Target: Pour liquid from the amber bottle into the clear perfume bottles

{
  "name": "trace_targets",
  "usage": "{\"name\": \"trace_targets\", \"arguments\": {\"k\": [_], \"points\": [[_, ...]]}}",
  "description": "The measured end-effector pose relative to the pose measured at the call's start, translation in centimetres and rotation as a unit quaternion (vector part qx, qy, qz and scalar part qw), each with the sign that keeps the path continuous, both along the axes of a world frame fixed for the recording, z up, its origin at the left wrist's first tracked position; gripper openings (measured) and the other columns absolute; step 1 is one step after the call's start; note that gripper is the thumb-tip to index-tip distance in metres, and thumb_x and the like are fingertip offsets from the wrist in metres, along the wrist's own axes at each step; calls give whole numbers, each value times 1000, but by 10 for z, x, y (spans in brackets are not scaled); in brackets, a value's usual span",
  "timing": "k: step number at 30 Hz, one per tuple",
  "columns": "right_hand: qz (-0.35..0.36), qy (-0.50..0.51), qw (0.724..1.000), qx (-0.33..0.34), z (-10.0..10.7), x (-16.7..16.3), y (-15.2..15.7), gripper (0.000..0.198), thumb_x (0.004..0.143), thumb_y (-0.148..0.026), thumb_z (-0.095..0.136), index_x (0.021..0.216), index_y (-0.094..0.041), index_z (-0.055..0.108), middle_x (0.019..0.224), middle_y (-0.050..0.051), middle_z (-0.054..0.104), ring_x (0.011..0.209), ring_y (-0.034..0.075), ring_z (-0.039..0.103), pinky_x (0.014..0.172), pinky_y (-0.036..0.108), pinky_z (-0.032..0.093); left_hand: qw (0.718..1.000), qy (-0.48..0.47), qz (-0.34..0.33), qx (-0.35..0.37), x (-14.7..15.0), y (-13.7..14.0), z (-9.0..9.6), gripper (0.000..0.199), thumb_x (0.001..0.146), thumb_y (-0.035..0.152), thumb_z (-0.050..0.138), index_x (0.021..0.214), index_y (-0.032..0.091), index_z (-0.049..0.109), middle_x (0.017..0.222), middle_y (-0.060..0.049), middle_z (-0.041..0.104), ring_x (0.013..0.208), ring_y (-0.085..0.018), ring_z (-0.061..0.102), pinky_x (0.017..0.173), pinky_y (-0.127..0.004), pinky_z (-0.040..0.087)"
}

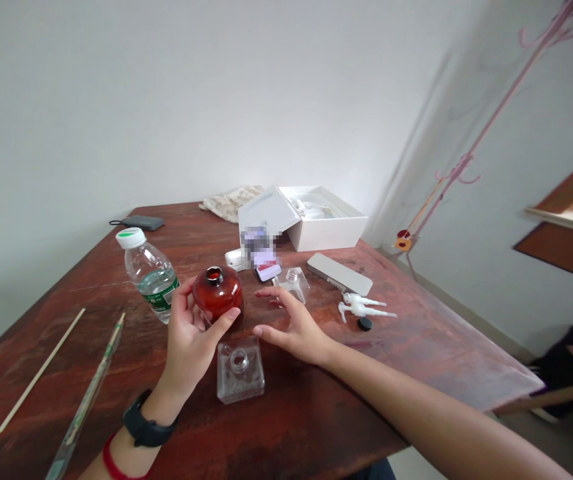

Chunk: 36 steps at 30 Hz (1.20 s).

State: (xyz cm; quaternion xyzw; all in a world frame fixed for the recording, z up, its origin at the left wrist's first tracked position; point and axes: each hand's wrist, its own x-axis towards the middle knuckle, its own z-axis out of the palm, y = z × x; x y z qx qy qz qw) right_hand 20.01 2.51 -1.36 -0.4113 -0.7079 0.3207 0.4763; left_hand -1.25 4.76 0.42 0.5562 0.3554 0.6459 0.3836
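My left hand (194, 337) is wrapped round a rounded amber glass bottle (219, 293) with a short open neck. To its right, my right hand (296, 327) has thumb and fingers spread apart with nothing between them. Just below the two hands, a clear square bottle (240, 377) without a cap stands on the table. A second clear bottle (294, 285) is behind my right hand and partly hidden by it. Two white pump heads (361, 307) lie farther right, beside a small black cap (365, 323).
A water bottle (151, 277) stands left of my left hand. One bare chopstick (41, 370) and wrapped chopsticks (89, 393) lie at the left. Behind are a phone (267, 265), a grey case (340, 274), a white box (324, 230), a cloth (229, 203) and a power bank (142, 223).
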Motion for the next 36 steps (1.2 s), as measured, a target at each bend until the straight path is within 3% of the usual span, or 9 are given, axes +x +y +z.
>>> {"name": "trace_targets", "arguments": {"k": [8, 12, 15, 19, 23, 28, 32, 36], "points": [[99, 72, 992, -18, -4, -6, 0, 93, 75, -45, 94, 151, -25, 44, 152, 17, 58, 142, 34, 55, 120, 56, 42, 989, 33, -142, -27, -2, -16, 13, 73, 74, 34, 96, 133, 24, 54, 137, -10, 66, 124, -31, 69, 104, -40, 60], [127, 105, 986, -8, -2, -7, -1, 97, 75, -42, 94, 154, -25, 41, 157, 16, 54, 146, 33, 52, 123, 52, 40, 975, 31, -216, -40, 1, -23, 14, 71, 78, 27, 94, 137, 27, 54, 140, -9, 65, 124, -30, 70, 98, -36, 63], [131, 115, 985, -13, 1, -7, -2, 100, 76, -45, 94, 158, -25, 39, 160, 16, 50, 149, 34, 49, 125, 51, 38, 967, 27, -249, -50, 4, -26, 12, 68, 81, 24, 92, 137, 28, 54, 139, -8, 67, 126, -30, 69, 102, -35, 62], [126, 117, 984, -37, 1, -6, -3, 108, 71, -47, 96, 159, -23, 39, 160, 17, 50, 150, 36, 48, 127, 53, 35, 959, 26, -274, -75, 5, -27, 9, 68, 82, 25, 91, 137, 27, 52, 138, -9, 67, 123, -30, 71, 103, -36, 61], [129, 161, 975, -78, -3, -8, -3, 109, 68, -46, 98, 158, -24, 42, 158, 15, 54, 146, 37, 53, 123, 54, 42, 954, 8, -283, -98, 6, -26, 5, 71, 82, 30, 92, 139, 26, 50, 137, -11, 68, 115, -32, 75, 98, -39, 64], [134, 194, 967, -94, -6, -12, -3, 98, 69, -41, 98, 153, -25, 49, 148, 13, 64, 131, 34, 67, 112, 51, 55, 964, 30, -248, -95, 7, -21, 1, 72, 81, 33, 92, 141, 23, 53, 145, -13, 65, 132, -34, 65, 107, -38, 58], [101, 185, 975, -67, -2, -13, -2, 87, 68, -44, 97, 143, -23, 58, 139, 12, 70, 125, 33, 70, 109, 49, 57, 966, 47, -235, -96, 7, -18, -1, 79, 83, 33, 90, 151, 24, 48, 158, -11, 54, 144, -33, 55, 115, -37, 52], [46, 161, 985, -39, -3, -12, -1, 84, 65, -45, 99, 137, -22, 61, 135, 13, 71, 128, 34, 67, 115, 52, 51, 960, 28, -256, -107, 8, -16, -4, 74, 87, 36, 87, 149, 23, 50, 154, -13, 59, 139, -34, 60, 115, -40, 53]]}}
